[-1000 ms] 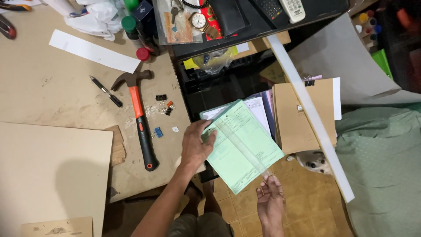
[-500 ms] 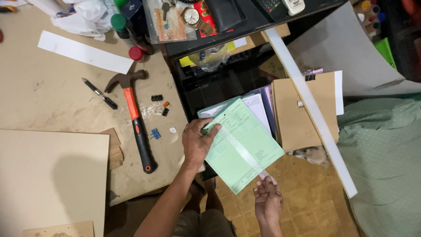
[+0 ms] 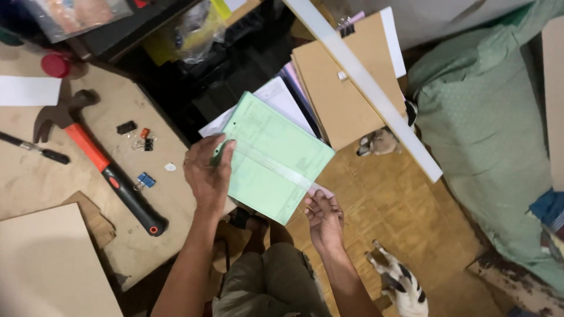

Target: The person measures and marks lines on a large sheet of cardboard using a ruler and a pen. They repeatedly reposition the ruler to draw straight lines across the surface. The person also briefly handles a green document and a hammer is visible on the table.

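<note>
Here, hands (image 3: 264, 196) on green paper (image 3: 276, 155).

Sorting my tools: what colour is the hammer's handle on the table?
The hammer handle is orange near the head, with a black grip, in the head view.

A pale plywood worktable (image 3: 35, 176) filled the left of the frame. On it lay an orange-and-black-handled claw hammer (image 3: 108, 176), a black pen (image 3: 35, 151), small binder clips (image 3: 144, 180) and a white paper strip (image 3: 26, 91).

green sheet (image 3: 270, 155) print: blurred | spotted cat (image 3: 395, 283): cut off | small clips (image 3: 144, 141): unclear
</note>
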